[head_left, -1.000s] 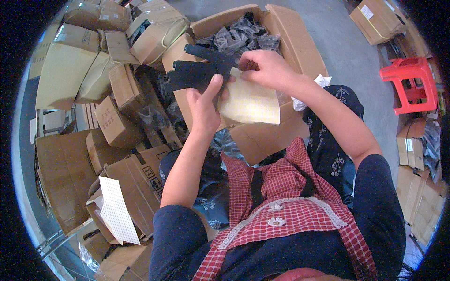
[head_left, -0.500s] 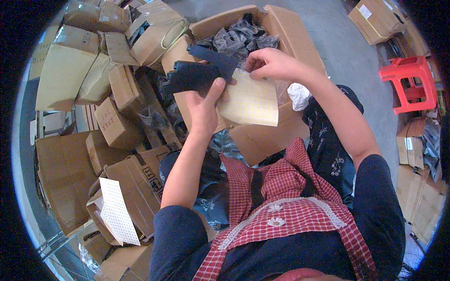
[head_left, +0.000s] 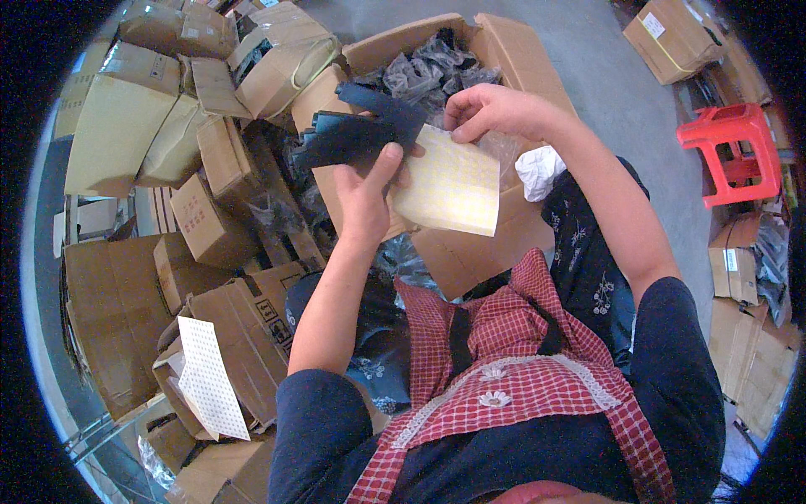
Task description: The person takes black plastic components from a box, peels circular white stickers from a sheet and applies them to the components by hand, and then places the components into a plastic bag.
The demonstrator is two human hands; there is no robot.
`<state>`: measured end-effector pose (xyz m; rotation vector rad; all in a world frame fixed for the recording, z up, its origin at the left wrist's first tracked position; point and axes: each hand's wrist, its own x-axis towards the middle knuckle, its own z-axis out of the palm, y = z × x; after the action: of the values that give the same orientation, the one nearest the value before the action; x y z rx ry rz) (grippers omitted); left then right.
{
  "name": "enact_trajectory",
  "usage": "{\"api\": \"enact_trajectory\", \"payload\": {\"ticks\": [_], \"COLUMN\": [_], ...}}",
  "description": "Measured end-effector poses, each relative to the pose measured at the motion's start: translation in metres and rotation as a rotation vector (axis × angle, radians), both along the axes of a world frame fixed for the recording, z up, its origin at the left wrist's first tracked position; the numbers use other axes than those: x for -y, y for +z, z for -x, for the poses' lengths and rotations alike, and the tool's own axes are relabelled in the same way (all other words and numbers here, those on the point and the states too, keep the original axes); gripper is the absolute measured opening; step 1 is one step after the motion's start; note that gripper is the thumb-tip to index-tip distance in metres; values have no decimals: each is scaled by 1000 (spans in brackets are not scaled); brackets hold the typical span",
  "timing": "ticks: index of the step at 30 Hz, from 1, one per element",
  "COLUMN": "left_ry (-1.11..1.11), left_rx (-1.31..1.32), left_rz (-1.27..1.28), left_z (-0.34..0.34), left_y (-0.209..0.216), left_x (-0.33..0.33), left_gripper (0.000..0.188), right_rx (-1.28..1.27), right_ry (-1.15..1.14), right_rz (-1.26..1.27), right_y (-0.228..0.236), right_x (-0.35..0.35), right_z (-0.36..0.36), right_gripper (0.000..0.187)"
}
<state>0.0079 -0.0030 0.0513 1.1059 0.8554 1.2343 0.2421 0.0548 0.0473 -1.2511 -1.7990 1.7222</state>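
Note:
My left hand [head_left: 367, 195] is closed around several flat black pieces [head_left: 348, 139], which fan out beyond the thumb to the upper left. What these pieces are, I cannot tell. The same hand grips the left edge of a pale yellow sheet [head_left: 449, 185] marked with a faint grid, like a label sheet. At the sheet's upper edge is my right hand [head_left: 495, 113], its thumb and forefinger pinched together. Anything between those fingertips is too small to make out. Beneath both hands stands an open cardboard box [head_left: 525, 67] holding dark items in clear plastic bags [head_left: 432, 71].
Stacked cartons [head_left: 126, 118] fill the left side. A white dotted sheet [head_left: 210, 378] lies on a carton at lower left. Crumpled white paper [head_left: 539, 172] rests by the box's right side. A red plastic stool [head_left: 735, 155] and more cartons [head_left: 672, 42] stand at right.
The yellow sheet has tilted slightly, its lower edge now a little lower and its surface brighter. My right hand has shifted slightly right; my left keeps its hold.

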Motion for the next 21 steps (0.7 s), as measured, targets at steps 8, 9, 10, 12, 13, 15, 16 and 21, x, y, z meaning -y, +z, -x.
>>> {"api": "enact_trajectory", "payload": {"ticks": [8,9,10,12,13,15,16,21], "left_ry": [-47,-20,8,-29,-47,-7,15,61], "left_rx": [36,34,31,39,43,13,-3,-15], "left_rz": [28,21,15,45,60,59,59,237], "left_z": [8,4,2,5,6,5,5,3], "left_y": [3,5,5,4,2,-2,-4,2], "left_x": [-1,0,1,0,-1,-1,-2,-4], "left_gripper": [27,21,17,24,29,23,20,21], "right_rx": [-111,-88,-65,-23,-4,40,65,113], "right_ry": [57,51,46,38,35,35,40,-18], "right_rz": [125,95,66,8,-20,-99,-147,-382], "right_y": [11,9,11,10,8,6,6,4], "right_x": [-5,-4,-2,-2,-1,-2,-1,3], "right_z": [-5,-6,-4,-3,-1,-1,1,4], "right_gripper": [27,27,27,25,23,20,19,17]}}
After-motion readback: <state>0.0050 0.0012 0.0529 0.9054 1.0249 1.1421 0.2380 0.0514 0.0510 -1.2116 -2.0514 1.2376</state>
